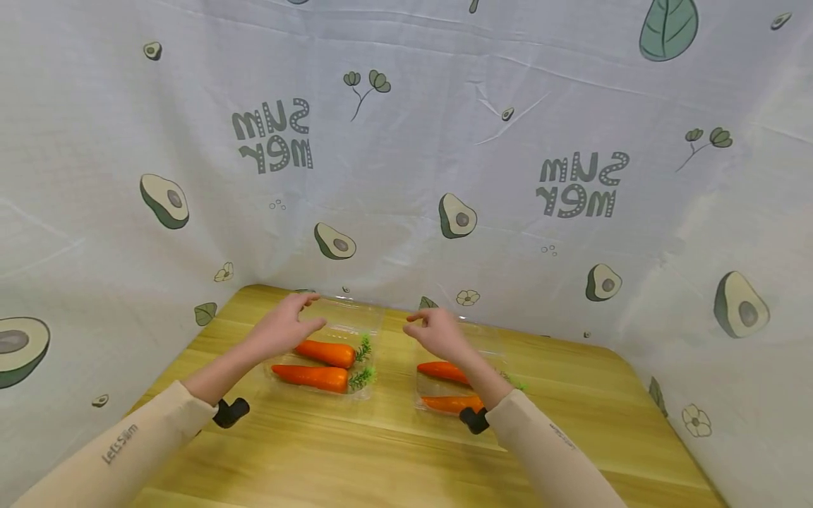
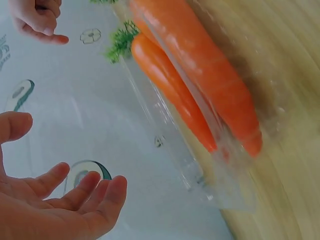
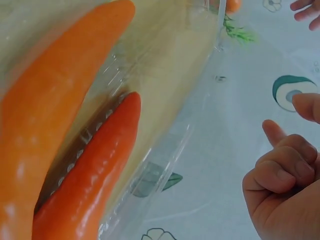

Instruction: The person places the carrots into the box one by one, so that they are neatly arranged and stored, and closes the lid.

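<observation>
In the head view my left hand [image 1: 284,331] hovers above a clear plastic box [image 1: 363,396] at left, with thumb and fingers spread apart and nothing between them. Two orange carrots with green tops lie in that box: a rear carrot [image 1: 330,353] and a front carrot [image 1: 311,377]. My right hand [image 1: 440,333] hangs over a second clear box [image 1: 419,406], its fingers loosely bent and holding nothing. This box also holds two carrots, a rear one [image 1: 438,370] and a front one [image 1: 447,403], both partly covered by my right arm.
Both boxes stand side by side on a wooden table [image 1: 356,458], with bare wood between them. Behind and beside the table hangs a white cloth [image 1: 394,162] printed with avocados and leaves. Dark wrist mounts [image 1: 231,413] sit below my sleeves.
</observation>
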Motion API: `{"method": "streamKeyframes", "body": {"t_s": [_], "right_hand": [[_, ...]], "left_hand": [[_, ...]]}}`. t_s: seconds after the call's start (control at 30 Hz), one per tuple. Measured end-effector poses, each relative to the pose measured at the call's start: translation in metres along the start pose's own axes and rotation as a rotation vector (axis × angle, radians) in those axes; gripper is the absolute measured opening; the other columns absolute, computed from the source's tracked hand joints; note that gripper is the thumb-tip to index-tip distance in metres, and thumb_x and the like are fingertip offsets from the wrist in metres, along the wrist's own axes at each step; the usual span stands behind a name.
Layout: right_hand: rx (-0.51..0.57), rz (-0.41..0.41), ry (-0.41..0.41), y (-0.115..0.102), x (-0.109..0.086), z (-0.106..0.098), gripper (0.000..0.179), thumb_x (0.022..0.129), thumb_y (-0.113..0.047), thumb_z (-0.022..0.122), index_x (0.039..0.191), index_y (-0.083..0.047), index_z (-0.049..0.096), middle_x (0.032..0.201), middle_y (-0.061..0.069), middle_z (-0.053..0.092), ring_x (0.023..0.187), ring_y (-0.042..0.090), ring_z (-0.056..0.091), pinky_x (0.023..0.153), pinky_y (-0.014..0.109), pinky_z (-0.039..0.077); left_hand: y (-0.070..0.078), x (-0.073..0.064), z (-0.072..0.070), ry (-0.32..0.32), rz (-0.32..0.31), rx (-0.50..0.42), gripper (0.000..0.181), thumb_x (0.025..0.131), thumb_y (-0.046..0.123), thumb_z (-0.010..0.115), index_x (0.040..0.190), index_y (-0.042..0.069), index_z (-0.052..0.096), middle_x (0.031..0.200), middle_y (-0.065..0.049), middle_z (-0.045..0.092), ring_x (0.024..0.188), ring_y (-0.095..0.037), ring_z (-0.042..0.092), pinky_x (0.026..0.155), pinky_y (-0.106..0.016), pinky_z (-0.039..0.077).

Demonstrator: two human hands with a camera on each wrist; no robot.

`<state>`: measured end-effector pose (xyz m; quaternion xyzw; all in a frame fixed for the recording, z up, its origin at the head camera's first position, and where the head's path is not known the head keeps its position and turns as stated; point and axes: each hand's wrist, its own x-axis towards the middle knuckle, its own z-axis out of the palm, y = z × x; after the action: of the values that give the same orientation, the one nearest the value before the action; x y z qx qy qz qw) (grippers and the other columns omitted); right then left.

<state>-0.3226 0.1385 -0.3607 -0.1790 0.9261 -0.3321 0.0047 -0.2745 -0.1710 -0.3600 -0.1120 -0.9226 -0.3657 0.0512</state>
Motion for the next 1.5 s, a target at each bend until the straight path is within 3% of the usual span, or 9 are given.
{"method": "streamKeyframes", "body": {"t_s": [0.23,0.43,0.63,0.83,0.93,1.07,1.37,1.5], "right_hand": [[-0.019,0.04,0.017,-0.004,0.015,0.01,0.035,0.097,-0.03,0.065,0.124,-0.008,0.071,0.062,-0.001,0.05,0.049,0.012,0.034,0.051,0.028,0.034],[-0.042,0.059,0.037,-0.01,0.026,0.016,0.036,0.096,-0.033,0.066,0.124,-0.01,0.071,0.101,0.007,0.071,0.065,0.015,0.051,0.061,0.031,0.042],[-0.023,0.097,0.046,-0.012,0.035,0.023,0.038,0.097,-0.035,0.065,0.124,-0.009,0.072,0.111,0.01,0.071,0.074,0.018,0.056,0.064,0.032,0.043],[-0.007,0.111,0.028,-0.014,0.04,0.029,0.039,0.096,-0.035,0.066,0.122,-0.007,0.072,0.121,0.013,0.07,0.083,0.021,0.061,0.067,0.034,0.046],[0.008,0.11,0.023,-0.015,0.042,0.031,0.039,0.097,-0.034,0.066,0.122,-0.005,0.072,0.126,0.015,0.068,0.1,0.027,0.066,0.078,0.039,0.052],[0.006,0.117,0.027,-0.014,0.044,0.034,0.041,0.097,-0.035,0.065,0.123,-0.004,0.071,0.131,0.016,0.066,0.122,0.035,0.061,0.093,0.047,0.053],[-0.033,0.13,0.001,-0.013,0.049,0.037,0.045,0.098,-0.036,0.064,0.126,-0.001,0.069,0.132,0.017,0.065,0.125,0.039,0.058,0.099,0.051,0.05],[-0.069,0.127,-0.013,-0.014,0.051,0.036,0.047,0.097,-0.037,0.064,0.126,0.0,0.068,0.132,0.017,0.065,0.124,0.038,0.059,0.098,0.05,0.051]], "left_hand": [[-0.018,0.009,-0.013,-0.005,-0.026,0.005,0.064,0.1,0.037,0.058,0.151,0.002,0.041,0.149,-0.028,0.043,0.136,-0.049,0.042,0.108,-0.064,0.037],[-0.031,0.016,-0.019,-0.012,-0.054,0.008,0.065,0.1,0.037,0.058,0.151,0.0,0.041,0.148,-0.031,0.043,0.135,-0.05,0.042,0.107,-0.063,0.038],[-0.04,0.025,-0.025,-0.03,-0.088,0.004,0.066,0.101,0.034,0.057,0.151,-0.003,0.038,0.149,-0.035,0.041,0.136,-0.052,0.04,0.106,-0.063,0.04],[-0.054,0.032,-0.028,-0.091,-0.141,0.001,0.073,0.102,0.042,0.054,0.154,-0.004,0.031,0.151,-0.036,0.036,0.138,-0.052,0.038,0.107,-0.063,0.039],[-0.059,0.035,-0.029,-0.115,-0.162,-0.001,0.073,0.103,0.042,0.053,0.154,-0.005,0.03,0.15,-0.037,0.037,0.135,-0.053,0.04,0.105,-0.062,0.041],[-0.066,0.041,-0.029,-0.138,-0.19,-0.01,0.072,0.103,0.039,0.052,0.154,-0.007,0.03,0.15,-0.037,0.037,0.134,-0.052,0.042,0.105,-0.061,0.042],[-0.075,0.045,-0.029,-0.199,-0.218,-0.004,0.071,0.104,0.039,0.05,0.151,-0.011,0.033,0.154,-0.035,0.031,0.137,-0.053,0.037,0.108,-0.061,0.038],[-0.076,0.047,-0.029,-0.219,-0.223,-0.006,0.068,0.104,0.035,0.05,0.149,-0.013,0.034,0.152,-0.036,0.034,0.122,-0.049,0.05,0.098,-0.055,0.046]]}}
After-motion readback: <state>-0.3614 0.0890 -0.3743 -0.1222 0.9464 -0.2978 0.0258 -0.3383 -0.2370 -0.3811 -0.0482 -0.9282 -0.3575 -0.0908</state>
